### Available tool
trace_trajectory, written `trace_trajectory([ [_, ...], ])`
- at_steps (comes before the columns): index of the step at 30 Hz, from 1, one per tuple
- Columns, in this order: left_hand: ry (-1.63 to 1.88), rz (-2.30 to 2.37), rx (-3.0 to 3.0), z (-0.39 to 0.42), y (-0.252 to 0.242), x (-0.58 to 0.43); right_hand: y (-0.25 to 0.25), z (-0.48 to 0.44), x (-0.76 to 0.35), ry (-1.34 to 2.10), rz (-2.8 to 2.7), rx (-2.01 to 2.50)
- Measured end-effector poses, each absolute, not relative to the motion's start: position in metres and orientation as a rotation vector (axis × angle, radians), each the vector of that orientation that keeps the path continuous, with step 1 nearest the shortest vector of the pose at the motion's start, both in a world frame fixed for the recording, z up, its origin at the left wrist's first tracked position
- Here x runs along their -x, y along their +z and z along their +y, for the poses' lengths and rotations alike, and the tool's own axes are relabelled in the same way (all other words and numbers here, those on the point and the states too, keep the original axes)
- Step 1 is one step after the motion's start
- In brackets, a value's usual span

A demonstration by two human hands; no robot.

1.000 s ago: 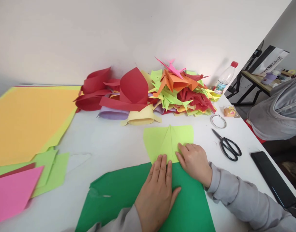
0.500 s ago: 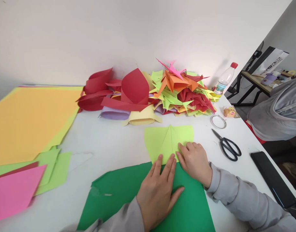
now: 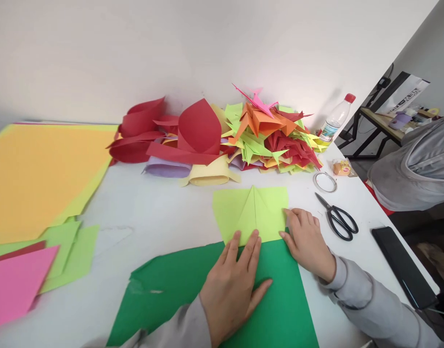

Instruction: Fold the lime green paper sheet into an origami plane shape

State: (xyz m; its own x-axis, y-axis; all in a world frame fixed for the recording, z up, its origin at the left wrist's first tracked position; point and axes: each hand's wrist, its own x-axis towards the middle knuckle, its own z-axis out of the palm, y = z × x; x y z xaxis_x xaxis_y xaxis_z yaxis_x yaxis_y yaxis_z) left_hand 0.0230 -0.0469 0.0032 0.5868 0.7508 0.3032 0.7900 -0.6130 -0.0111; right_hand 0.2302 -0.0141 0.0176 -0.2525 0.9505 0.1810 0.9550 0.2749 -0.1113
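A light green sheet of folded paper point(image 3: 225, 205) lies flat, with creases fanning down from a point at its top middle. Its lower edge overlaps a large dark green sheet point(image 3: 171, 275). My left hand point(image 3: 232, 285) rests palm down, fingers stretched out, fingertips pressing the light green paper's lower edge and the thumb spread over the dark green. My right hand point(image 3: 307, 241) is at the light green paper's right edge, fingers curled, with thumb and forefinger on its side and lower corner.
Black-handled scissors point(image 3: 340, 217), a tape roll point(image 3: 325, 182), a wrapped snack point(image 3: 342, 167) and a black phone-like slab point(image 3: 403, 266) lie to the right. Behind are folded paper shapes point(image 3: 273, 130), red paper hats point(image 3: 198, 128) and a bottle point(image 3: 336, 121). Orange sheets point(image 3: 51, 179) are stacked left.
My right hand has slid right, from the middle of the light green paper's lower part to its right edge. My left hand stays on the paper. The view has shifted slightly.
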Motion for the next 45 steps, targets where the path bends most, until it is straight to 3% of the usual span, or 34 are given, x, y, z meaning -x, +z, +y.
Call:
trace_trajectory([
  [5,-0.437,-1.279,2.650,-0.046,0.005,-0.024,0.015,-0.009,-0.236,0.030,-2.219,1.667],
  [12,-0.467,-1.236,2.614,-0.046,0.001,-0.024,0.013,-0.011,-0.220,0.053,-2.504,0.989],
  [17,-0.494,-1.162,2.533,-0.049,-0.005,-0.024,0.013,-0.012,-0.215,0.074,-2.587,0.978],
  [28,-0.444,-1.111,2.485,-0.045,-0.003,-0.022,0.024,-0.017,-0.204,-0.271,-2.795,1.008],
  [45,-0.268,-1.356,2.209,-0.062,0.006,-0.011,0.018,-0.013,-0.206,-0.287,-2.733,1.015],
])
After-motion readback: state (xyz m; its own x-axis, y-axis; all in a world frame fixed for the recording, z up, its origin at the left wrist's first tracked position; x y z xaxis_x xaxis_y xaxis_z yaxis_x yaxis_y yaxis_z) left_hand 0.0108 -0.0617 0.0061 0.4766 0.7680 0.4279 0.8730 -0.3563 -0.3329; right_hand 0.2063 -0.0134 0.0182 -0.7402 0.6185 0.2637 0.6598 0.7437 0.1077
